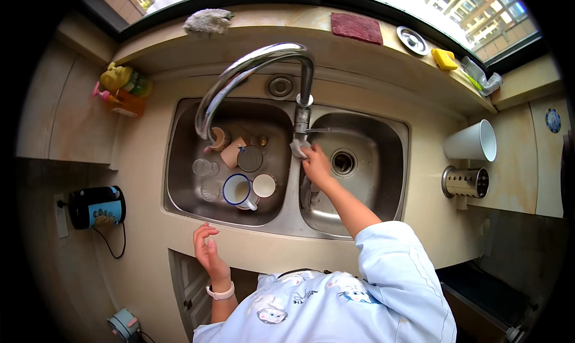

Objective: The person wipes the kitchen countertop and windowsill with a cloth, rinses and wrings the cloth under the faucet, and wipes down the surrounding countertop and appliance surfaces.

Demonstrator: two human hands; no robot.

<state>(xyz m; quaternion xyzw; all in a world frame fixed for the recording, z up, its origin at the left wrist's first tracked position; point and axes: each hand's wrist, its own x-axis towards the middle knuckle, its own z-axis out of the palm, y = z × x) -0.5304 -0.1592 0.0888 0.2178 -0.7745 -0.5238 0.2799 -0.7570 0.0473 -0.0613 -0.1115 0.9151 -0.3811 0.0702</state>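
My right hand grips a grey cloth against the sink divider, just below the base of the chrome faucet. My left hand, with a pale band at the wrist, is raised before the counter's front edge, fingers loosely curled and holding nothing. In the left basin stand a white mug with a blue rim, a white cup, a pinkish cup, a round dark lid or dish and several clear glasses. The right basin has an open drain and dark wet matter by its left wall.
On the window ledge lie a whitish rag, a red scouring pad, a metal strainer and a yellow sponge. Soap bottles stand left. A white container and a perforated steel holder are at right.
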